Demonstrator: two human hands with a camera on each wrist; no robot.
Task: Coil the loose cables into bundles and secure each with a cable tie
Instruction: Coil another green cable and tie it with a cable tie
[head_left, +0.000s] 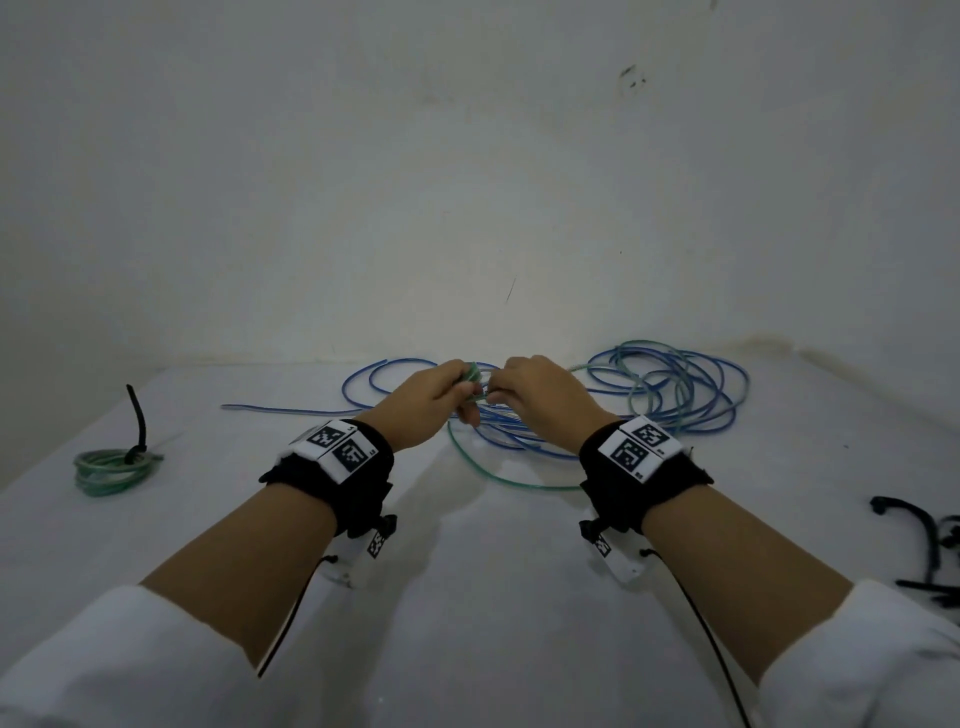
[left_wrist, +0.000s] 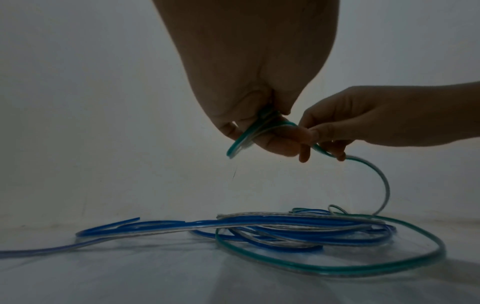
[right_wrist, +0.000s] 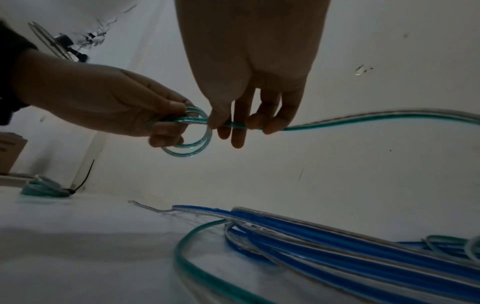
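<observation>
my left hand (right_wrist: 109, 102) pinches the small green coil (right_wrist: 189, 131) to keep its loops — my right hand (right_wrist: 249, 115) grips the green cable (right_wrist: 363, 120), feeding slack.

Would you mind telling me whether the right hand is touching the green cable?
Touching. The right wrist view shows the right hand pinching the green cable beside the small coil.

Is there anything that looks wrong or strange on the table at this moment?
Nothing is damaged or spilled. The blue cables lie tangled with the green cable, which the left hand is coiling. On the finished green bundle, the cable tie has a long untrimmed tail sticking up.
</observation>
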